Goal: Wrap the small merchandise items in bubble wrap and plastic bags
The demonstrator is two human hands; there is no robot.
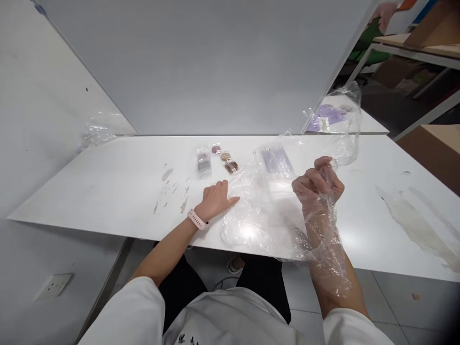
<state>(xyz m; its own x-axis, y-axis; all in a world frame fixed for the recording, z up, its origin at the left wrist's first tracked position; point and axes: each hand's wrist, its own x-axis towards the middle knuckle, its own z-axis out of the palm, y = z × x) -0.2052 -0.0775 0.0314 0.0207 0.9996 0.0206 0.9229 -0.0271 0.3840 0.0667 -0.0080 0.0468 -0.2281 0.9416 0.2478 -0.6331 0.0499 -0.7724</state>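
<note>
My left hand [216,200], with a pink wristband, rests low over the white table. Its thumb is stretched out to the right, apart from the partly curled fingers, by the edge of a crumpled sheet of clear plastic film [251,211]. My right hand [318,179] is raised and closed, pinching the film, which also hangs over my forearm and spreads up to the right. Beneath or behind the film lies a flat, pale purple packet [276,160]. Beyond my left hand are small clear-wrapped pieces: a grey one [203,164], a reddish one [216,149], a tan one [225,156] and a brown one [231,166].
A grey panel [215,67] stands along the back of the white table [108,191]. More crumpled clear plastic [97,134] lies at the back left corner. Purple packaging [328,115] sits at the back right. Cardboard boxes [431,148] and a shelf stand to the right.
</note>
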